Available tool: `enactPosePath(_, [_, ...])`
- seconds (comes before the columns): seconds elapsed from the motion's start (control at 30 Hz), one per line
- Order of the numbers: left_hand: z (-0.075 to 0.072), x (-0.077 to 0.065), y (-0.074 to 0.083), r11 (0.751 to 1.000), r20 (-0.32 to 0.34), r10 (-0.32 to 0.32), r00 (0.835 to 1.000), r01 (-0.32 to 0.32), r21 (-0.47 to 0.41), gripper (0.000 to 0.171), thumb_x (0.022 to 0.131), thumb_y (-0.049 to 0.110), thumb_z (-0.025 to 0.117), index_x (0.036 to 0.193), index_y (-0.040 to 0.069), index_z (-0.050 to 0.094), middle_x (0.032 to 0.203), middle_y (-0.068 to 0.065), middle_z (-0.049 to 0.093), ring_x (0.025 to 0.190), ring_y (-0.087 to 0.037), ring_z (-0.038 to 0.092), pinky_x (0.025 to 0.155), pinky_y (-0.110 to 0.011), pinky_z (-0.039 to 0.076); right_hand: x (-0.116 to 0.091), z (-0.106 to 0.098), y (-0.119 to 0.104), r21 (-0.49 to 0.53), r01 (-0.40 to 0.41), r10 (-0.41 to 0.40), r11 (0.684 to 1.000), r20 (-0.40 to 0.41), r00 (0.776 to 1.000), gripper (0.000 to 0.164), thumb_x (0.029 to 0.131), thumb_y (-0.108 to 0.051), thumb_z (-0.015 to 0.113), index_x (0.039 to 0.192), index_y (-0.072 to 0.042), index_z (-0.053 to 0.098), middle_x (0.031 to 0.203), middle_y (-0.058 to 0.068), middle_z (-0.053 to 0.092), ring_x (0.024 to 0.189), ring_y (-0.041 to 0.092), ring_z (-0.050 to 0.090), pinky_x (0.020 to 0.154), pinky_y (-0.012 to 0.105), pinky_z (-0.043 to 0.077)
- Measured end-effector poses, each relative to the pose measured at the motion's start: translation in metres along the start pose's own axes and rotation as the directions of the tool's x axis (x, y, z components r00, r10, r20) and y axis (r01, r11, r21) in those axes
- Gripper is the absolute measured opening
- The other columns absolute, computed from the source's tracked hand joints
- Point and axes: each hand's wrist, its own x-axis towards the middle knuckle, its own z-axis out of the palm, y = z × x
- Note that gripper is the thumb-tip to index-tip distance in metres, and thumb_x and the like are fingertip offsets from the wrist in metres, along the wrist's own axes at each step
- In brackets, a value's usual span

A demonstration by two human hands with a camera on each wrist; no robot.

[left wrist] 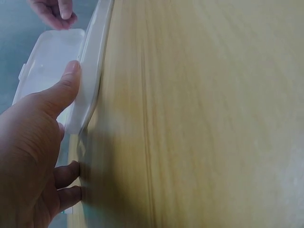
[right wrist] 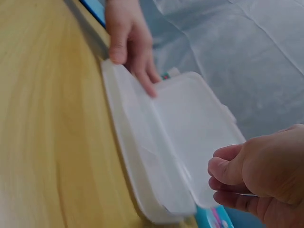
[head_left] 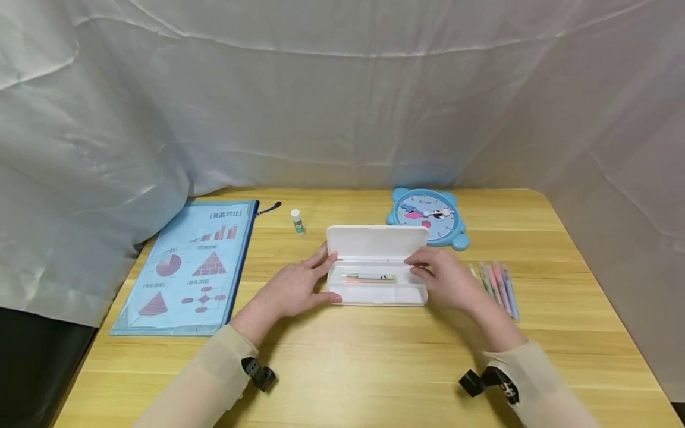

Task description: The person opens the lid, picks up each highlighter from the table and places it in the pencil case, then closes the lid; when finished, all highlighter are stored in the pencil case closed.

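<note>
An uncapped white plastic pencil case lies with its lid raised at the back. Inside rest a green-tinted pen and a slim orange one. My left hand holds the case's left end, thumb on the front wall and forefinger towards the hinge side. Over the right end is my right hand, fingers curled, with thumb and fingertips close together in front of the lid. Whether those fingertips pinch the lid's edge or something small is hidden.
Several pastel markers lie right of my right hand. Behind the case is a blue toy clock. A glue stick stands back left, beside a blue zip document pouch. Grey curtain hangs along the table's back and sides.
</note>
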Motion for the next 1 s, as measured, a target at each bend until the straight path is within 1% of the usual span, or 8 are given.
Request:
enactPosePath(0.3, [-0.002,-0.003,0.003,0.999,-0.007,-0.01,1.0,0.01,0.042,0.098,0.097,0.073,0.057,0.167,0.014,0.023,0.175,-0.01,0.008,0.131,-0.041,0.059,0.098,-0.05,0.054,-0.032,-0.029,0.017,-0.029,-0.092,0.087,0.995,-0.121,0.989,0.02,0.095,0.007,0.073,0.114,0.002,0.079,0.111,0.013,0.077,0.096,0.029,0.072,0.083,0.052,0.058])
enactPosePath(0.4, [-0.001,-0.003,0.003,0.998,-0.003,-0.012,1.0,0.012,0.063,0.098,0.097,0.074,0.056,0.167,0.015,0.023,0.175,-0.011,0.01,0.097,-0.031,0.073,0.088,-0.045,0.056,-0.044,-0.037,0.024,-0.022,-0.12,0.115,0.993,-0.14,0.983,0.02,0.096,0.007,0.073,0.115,0.003,0.078,0.11,0.015,0.076,0.096,0.031,0.072,0.081,0.05,0.058])
enactPosePath(0.47, [-0.001,-0.002,0.003,0.997,0.001,-0.011,1.0,0.011,0.072,0.098,0.097,0.074,0.056,0.168,0.015,0.023,0.174,-0.011,0.012,0.07,-0.02,0.066,0.079,-0.04,0.056,-0.053,-0.041,0.03,-0.029,-0.139,0.133,0.99,-0.158,0.978,0.02,0.096,0.004,0.075,0.116,0.003,0.077,0.109,0.015,0.076,0.095,0.031,0.072,0.08,0.044,0.058])
enactPosePath(0.53, [-0.002,-0.001,0.003,0.997,0.004,-0.01,1.0,0.01,0.074,0.097,0.098,0.073,0.056,0.168,0.015,0.023,0.175,-0.011,0.012,0.055,-0.013,0.053,0.072,-0.037,0.053,-0.062,-0.046,0.036,-0.034,-0.166,0.157,0.986,-0.176,0.972,0.021,0.096,0.002,0.076,0.117,0.003,0.076,0.107,0.016,0.076,0.094,0.03,0.072,0.078,0.037,0.058])
enactPosePath(0.63, [-0.002,0.0,0.004,0.997,0.007,-0.006,1.0,0.006,0.077,0.097,0.098,0.073,0.056,0.168,0.015,0.022,0.175,-0.011,0.011,0.054,-0.01,0.049,0.068,-0.035,0.051,-0.076,-0.051,0.045,-0.045,-0.206,0.193,0.978,-0.202,0.96,0.023,0.095,-0.001,0.079,0.117,0.005,0.076,0.104,0.016,0.076,0.089,0.031,0.072,0.074,0.028,0.057])
enactPosePath(0.73, [-0.003,0.001,0.005,0.997,0.012,-0.006,1.0,0.005,0.073,0.097,0.098,0.073,0.056,0.168,0.015,0.021,0.175,-0.01,0.01,0.058,-0.012,0.053,0.07,-0.036,0.052,-0.087,-0.055,0.051,-0.056,-0.248,0.232,0.967,-0.207,0.95,0.024,0.091,-0.002,0.083,0.112,0.008,0.076,0.095,0.014,0.075,0.083,0.029,0.071,0.07,0.027,0.057])
enactPosePath(0.9, [-0.004,0.0,0.005,0.999,0.017,-0.014,1.0,0.013,0.049,0.097,0.098,0.072,0.057,0.168,0.016,0.021,0.175,-0.01,0.009,0.072,-0.019,0.065,0.083,-0.042,0.055,-0.099,-0.056,0.051,-0.072,-0.35,0.338,0.934,-0.139,0.931,0.027,0.088,-0.006,0.086,0.106,0.011,0.075,0.087,0.008,0.073,0.079,0.025,0.07,0.065,0.027,0.056])
enactPosePath(1.0, [-0.005,0.0,0.005,0.999,0.014,-0.013,1.0,0.012,0.036,0.097,0.098,0.072,0.058,0.167,0.016,0.022,0.175,-0.01,0.009,0.073,-0.02,0.066,0.086,-0.044,0.055,-0.104,-0.054,0.049,-0.093,-0.397,0.389,0.913,-0.099,0.916,0.026,0.088,-0.008,0.087,0.103,0.009,0.075,0.085,0.006,0.072,0.078,0.023,0.067,0.062,0.028,0.054])
